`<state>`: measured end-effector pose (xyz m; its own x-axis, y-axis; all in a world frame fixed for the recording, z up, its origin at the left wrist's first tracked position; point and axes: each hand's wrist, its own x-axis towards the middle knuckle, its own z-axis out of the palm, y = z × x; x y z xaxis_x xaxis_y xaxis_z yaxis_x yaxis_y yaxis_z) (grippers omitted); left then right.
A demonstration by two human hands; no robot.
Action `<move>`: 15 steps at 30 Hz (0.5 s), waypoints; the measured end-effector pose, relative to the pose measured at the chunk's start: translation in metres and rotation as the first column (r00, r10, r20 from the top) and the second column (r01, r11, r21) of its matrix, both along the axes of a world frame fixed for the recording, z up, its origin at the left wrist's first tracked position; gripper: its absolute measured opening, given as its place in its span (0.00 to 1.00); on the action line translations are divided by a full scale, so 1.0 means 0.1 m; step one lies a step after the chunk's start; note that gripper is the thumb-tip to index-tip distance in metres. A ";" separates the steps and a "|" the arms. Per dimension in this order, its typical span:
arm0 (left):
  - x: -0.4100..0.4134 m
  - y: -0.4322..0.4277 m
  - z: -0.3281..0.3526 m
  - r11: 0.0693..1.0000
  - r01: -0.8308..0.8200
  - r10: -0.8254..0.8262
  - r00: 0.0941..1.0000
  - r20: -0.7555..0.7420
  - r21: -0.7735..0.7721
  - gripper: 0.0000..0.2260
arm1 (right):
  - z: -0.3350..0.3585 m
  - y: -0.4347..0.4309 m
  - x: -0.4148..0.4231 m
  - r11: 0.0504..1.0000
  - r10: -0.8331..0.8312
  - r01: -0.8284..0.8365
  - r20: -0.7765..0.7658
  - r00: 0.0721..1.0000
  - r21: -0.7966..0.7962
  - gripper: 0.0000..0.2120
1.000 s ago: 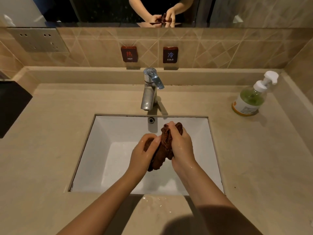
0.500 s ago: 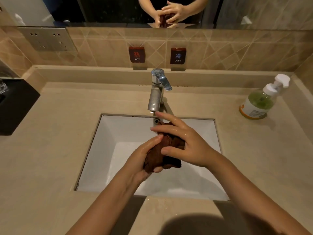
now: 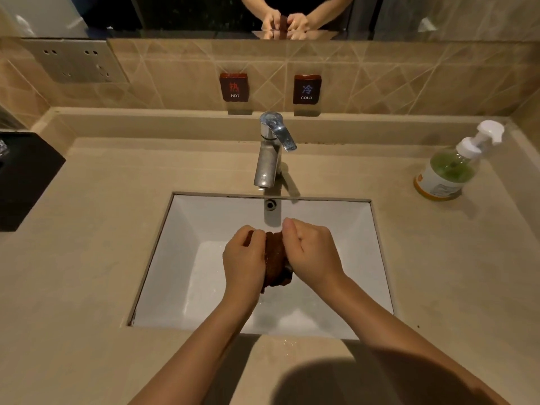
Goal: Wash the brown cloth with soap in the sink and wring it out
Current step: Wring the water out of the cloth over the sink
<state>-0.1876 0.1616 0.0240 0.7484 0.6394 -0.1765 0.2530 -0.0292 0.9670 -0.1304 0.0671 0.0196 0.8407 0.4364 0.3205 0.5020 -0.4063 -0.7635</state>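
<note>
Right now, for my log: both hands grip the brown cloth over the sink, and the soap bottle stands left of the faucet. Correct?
Not quite. The head view shows the soap bottle standing right of the faucet, not left. The rest holds: the left hand and the right hand both grip the brown cloth over the sink.

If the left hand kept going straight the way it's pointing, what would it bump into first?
Probably the back wall of the sink, near the overflow hole, just under the faucet. The left hand grips the brown cloth, so that goes along. Depth is hard to judge.
</note>
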 end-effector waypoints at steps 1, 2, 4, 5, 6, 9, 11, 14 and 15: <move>0.02 0.00 -0.02 0.999 0.001 -0.002 1.000 0.009 0.039 0.11 | -0.01 -0.01 0.01 1.000 -0.005 0.005 -0.028 1.000 -0.005 0.19; 0.04 0.00 -0.04 0.998 0.008 -0.010 1.000 0.023 0.067 0.12 | -0.03 -0.02 0.03 1.000 -0.011 0.010 -0.051 0.999 -0.011 0.19; 0.08 0.01 -0.07 0.993 0.028 -0.035 0.998 0.054 0.113 0.12 | -0.04 -0.05 0.05 1.000 -0.027 0.026 -0.084 0.996 -0.016 0.21; 0.09 0.02 -0.09 0.991 0.038 -0.048 0.996 0.071 0.128 0.13 | -0.05 -0.06 0.06 0.999 -0.039 0.038 -0.106 0.994 -0.013 0.22; 0.10 0.02 -0.12 0.990 0.047 -0.059 0.994 0.087 0.134 0.14 | -0.06 -0.06 0.06 0.999 -0.053 0.052 -0.134 0.990 -0.011 0.22; 0.11 0.02 -0.18 0.989 0.060 -0.077 0.990 0.122 0.134 0.17 | -0.09 -0.07 0.06 0.994 -0.099 0.104 -0.240 0.966 0.011 0.23; 0.12 0.02 -0.21 0.987 0.062 -0.084 0.986 0.144 0.152 0.17 | -0.11 -0.07 0.05 0.991 -0.116 0.131 -0.293 0.949 0.030 0.23; 0.14 0.02 -0.25 0.978 0.080 -0.115 0.978 0.175 0.193 0.17 | -0.13 -0.09 0.04 0.988 -0.124 0.146 -0.332 0.935 0.040 0.23; 0.15 0.03 -0.26 0.975 0.091 -0.127 0.977 0.173 0.204 0.17 | -0.14 -0.09 0.05 0.988 -0.132 0.152 -0.362 0.923 0.026 0.23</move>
